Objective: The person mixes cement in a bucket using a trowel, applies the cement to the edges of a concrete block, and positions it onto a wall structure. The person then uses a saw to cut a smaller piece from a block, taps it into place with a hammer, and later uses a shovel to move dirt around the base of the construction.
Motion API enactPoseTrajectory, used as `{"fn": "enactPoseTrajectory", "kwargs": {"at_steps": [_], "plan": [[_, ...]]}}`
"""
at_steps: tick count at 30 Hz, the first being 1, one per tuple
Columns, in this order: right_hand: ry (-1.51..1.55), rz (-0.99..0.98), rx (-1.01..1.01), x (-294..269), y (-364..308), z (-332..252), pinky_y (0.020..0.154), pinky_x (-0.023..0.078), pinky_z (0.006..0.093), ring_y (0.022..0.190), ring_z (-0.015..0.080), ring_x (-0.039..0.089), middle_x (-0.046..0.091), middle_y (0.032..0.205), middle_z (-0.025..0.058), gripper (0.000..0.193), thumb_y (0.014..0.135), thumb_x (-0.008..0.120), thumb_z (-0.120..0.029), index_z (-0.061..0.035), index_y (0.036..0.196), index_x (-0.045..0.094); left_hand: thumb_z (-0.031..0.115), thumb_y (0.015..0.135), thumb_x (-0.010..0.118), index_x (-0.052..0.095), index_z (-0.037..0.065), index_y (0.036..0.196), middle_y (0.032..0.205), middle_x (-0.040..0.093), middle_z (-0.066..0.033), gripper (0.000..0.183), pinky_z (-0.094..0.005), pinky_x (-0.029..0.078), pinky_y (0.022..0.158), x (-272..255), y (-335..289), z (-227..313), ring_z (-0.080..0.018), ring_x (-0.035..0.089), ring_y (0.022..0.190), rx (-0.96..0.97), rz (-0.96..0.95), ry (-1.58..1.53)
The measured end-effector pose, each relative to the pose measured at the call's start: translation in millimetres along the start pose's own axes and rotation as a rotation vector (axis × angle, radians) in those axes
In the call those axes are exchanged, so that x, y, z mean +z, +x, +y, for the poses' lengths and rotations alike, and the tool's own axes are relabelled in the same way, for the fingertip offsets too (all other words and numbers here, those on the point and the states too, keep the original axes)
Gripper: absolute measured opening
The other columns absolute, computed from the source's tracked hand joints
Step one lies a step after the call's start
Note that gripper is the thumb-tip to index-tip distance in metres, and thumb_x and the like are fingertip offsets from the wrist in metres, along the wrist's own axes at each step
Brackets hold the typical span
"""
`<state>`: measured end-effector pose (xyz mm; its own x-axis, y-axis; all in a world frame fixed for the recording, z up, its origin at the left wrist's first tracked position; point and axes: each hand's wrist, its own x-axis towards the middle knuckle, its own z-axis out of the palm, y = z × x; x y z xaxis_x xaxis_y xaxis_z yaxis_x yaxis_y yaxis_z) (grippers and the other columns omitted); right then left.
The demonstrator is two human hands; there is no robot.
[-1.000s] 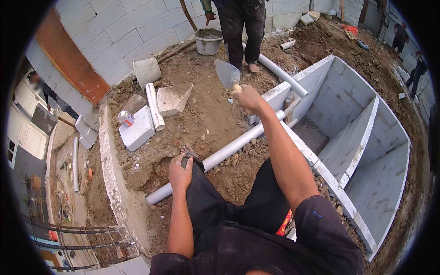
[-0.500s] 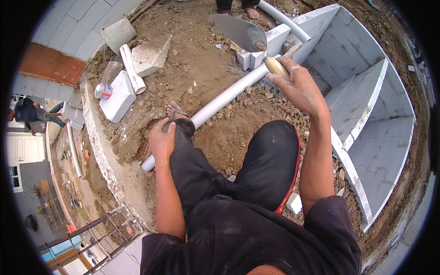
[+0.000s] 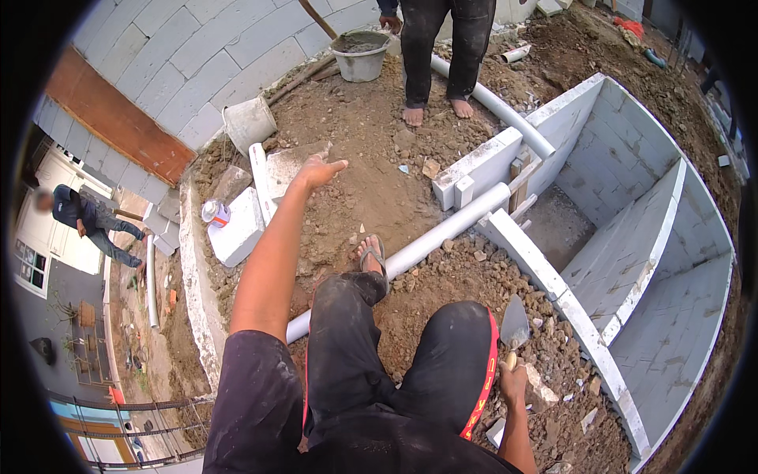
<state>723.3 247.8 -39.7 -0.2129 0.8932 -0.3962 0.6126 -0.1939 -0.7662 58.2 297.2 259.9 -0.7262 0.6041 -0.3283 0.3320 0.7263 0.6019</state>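
Observation:
My left hand (image 3: 320, 170) is stretched forward over the soil, fingers extended and nothing in them. Below it my foot in a sandal stands next to a long white pipe (image 3: 450, 231). The pipe runs under my left leg and up to the block-walled pit (image 3: 580, 312), ending between its near blocks. Low beside my right knee, my right hand (image 3: 514, 382) is closed round the wooden handle of a pointed trowel (image 3: 515, 324). Its grey blade lies over the rubble between my knee and the pit wall.
A person (image 3: 442, 55) stands barefoot beyond the pipe, near a bucket of grey mix (image 3: 360, 63). A second white pipe (image 3: 505, 114) reaches over the pit's far edge. At left are a tipped bucket (image 3: 249, 125), a white block (image 3: 237, 241) and a small can (image 3: 215, 212). Another person (image 3: 79, 217) bends farther left.
My left hand has left my knee and reaches forward. My right hand has brought the trowel down from above the pipe's end to beside my right knee. The view has tilted up.

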Motion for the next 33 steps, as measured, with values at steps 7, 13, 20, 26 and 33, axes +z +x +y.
{"fn": "enactPoseTrajectory", "kwargs": {"at_steps": [7,13,20,26,33], "plan": [[-0.042,-0.001,0.099,0,13,-50,0.078,0.054,0.0407,0.086,0.0249,0.067,0.07,0.096,0.0171,0.029,0.09,0.066,-0.011,0.0057,0.113,0.059,0.047,0.084,0.08,0.044,-0.002,0.151,0.108,0.072,-0.0201,0.091,-0.0439,0.059,0.076,23,141,50,-0.0288,0.072,0.092,0.177,0.219,0.146],[-0.089,-0.076,0.233,10,36,-63,0.074,0.053,0.0405,0.081,0.0265,0.066,0.068,0.091,0.0171,0.038,0.086,0.072,-0.014,0.0055,0.115,0.059,0.037,0.089,0.077,0.067,-0.001,0.126,0.097,0.073,-0.0115,0.054,-0.033,0.057,0.066,32,227,39,-0.0182,0.07,0.079,0.228,0.317,-0.241],[-0.023,0.037,0.273,-32,21,-91,0.054,0.046,0.0307,0.063,0.0137,0.055,0.062,0.084,0.0064,0.035,0.086,0.07,-0.008,0.0021,0.116,0.057,0.032,0.091,0.075,0.063,-0.007,0.125,0.103,0.073,-0.0163,0.054,-0.0323,0.055,0.085,-23,239,126,-0.0208,0.07,0.1,0.385,0.655,-0.79],[-0.197,-0.056,0.302,-48,1,-227,0.071,0.051,0.0366,0.08,0.0203,0.063,0.067,0.092,0.0133,0.035,0.084,0.071,-0.01,0.004,0.114,0.059,0.059,0.074,0.083,0.044,-0.01,0.146,0.144,0.051,-0.0279,0.107,-0.0525,0.04,0.11,-163,280,207,-0.0351,0.052,0.133,0.055,0.362,-0.949],[-0.161,-0.062,0.445,-57,-47,-313,0.076,0.052,0.0411,0.081,0.0273,0.063,0.064,0.089,0.0156,0.045,0.084,0.072,-0.017,0.0053,0.121,0.058,0.044,0.081,0.084,0.017,-0.012,0.156,0.152,0.045,-0.0262,0.115,-0.0421,0.022,0.123,-95,253,257,-0.0303,0.039,0.146,0.507,-0.111,-1.463]]}}
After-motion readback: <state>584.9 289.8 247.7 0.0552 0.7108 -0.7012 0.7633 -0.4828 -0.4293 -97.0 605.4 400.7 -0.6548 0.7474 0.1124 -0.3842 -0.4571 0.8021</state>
